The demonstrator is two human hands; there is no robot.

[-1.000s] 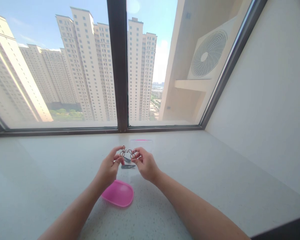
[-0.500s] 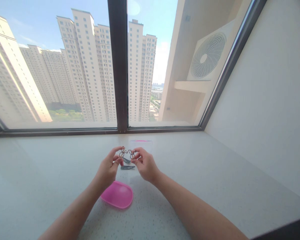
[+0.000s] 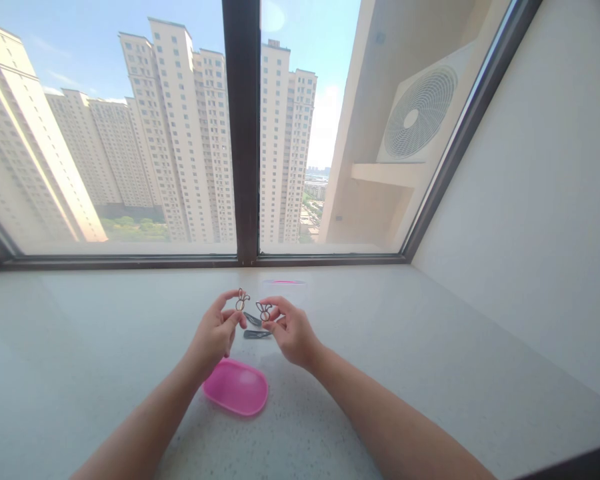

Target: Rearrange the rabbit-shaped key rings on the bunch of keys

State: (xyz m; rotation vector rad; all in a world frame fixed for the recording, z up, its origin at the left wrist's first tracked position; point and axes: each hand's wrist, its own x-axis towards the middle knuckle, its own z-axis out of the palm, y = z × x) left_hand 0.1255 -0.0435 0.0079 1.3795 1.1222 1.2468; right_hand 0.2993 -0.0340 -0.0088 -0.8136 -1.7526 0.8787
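Observation:
My left hand pinches a small brown rabbit-shaped wire clip between thumb and forefinger. My right hand pinches a second rabbit-shaped clip the same way. Both clips hang a little above the pale stone windowsill, a small gap between them. Two dark grey hair clips lie on the sill just below and between my hands. A pink oval lid rests on the sill under my left wrist.
A clear plastic bag with a pink zip strip lies flat beyond my hands, near the window frame. A white wall closes the sill on the right. Tower blocks and an outdoor fan unit show through the glass.
The two rabbit clips, touching a second ago, have been drawn slightly apart; the left one has risen a little. The view has shifted slightly.

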